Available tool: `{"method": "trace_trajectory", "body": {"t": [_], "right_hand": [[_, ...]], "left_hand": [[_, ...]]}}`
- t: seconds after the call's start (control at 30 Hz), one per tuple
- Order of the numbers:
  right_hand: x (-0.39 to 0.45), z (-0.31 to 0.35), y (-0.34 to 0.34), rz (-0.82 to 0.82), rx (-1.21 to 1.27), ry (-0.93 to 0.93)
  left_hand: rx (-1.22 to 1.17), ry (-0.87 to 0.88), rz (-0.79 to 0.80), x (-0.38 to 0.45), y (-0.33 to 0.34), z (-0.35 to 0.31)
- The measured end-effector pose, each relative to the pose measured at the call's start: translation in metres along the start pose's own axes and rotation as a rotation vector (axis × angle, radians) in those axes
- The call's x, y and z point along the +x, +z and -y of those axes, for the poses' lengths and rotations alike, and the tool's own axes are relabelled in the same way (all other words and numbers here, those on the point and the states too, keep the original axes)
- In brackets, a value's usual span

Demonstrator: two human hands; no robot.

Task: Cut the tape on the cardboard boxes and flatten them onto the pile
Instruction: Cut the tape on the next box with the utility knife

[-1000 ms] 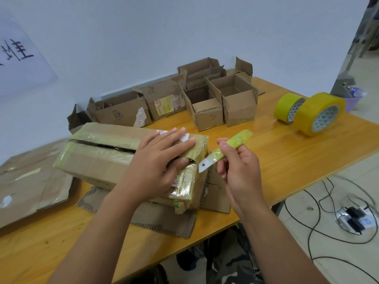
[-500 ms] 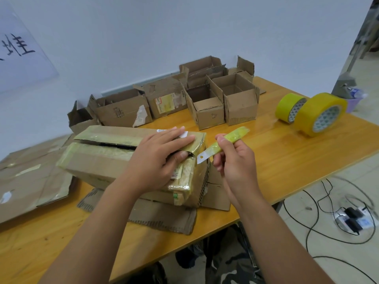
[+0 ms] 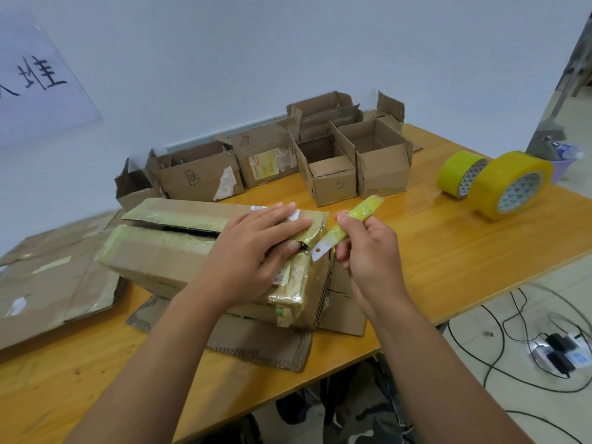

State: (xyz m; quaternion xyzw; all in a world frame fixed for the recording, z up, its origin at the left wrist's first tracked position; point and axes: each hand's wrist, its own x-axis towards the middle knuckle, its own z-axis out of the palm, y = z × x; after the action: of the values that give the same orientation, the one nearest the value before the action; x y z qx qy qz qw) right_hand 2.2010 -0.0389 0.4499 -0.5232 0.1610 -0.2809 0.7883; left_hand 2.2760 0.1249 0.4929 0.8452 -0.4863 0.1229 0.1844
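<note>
Taped box [image 3: 179,261] lies under flat left hand [image 3: 256,251]; right hand [image 3: 368,251] grips knife [image 3: 349,227] beside it.

Wall sheet [image 3: 38,81] shows "娃"; box labels illegible.

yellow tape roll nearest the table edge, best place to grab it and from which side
Grip the big yellow tape roll across its outer curved band, coming down from above. It stands on edge with its open core facing the camera, and the smaller roll touches its left side, so the top is the free part.
</note>
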Motion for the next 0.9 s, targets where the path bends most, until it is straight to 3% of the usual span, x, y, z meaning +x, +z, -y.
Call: {"method": "trace_trajectory", "body": {"t": [0.7, 0.9], "right_hand": [[0.039, 0.001, 0.004, -0.137, 0.055, 0.002], [0.020, -0.013, 0.012, -0.023, 0.061, 0.003]], "left_hand": [[0.039, -0.069, 0.065, 0.016, 0.006, 0.007], [0.053, -0.068, 0.080, 0.021, 0.008, 0.008]]}}
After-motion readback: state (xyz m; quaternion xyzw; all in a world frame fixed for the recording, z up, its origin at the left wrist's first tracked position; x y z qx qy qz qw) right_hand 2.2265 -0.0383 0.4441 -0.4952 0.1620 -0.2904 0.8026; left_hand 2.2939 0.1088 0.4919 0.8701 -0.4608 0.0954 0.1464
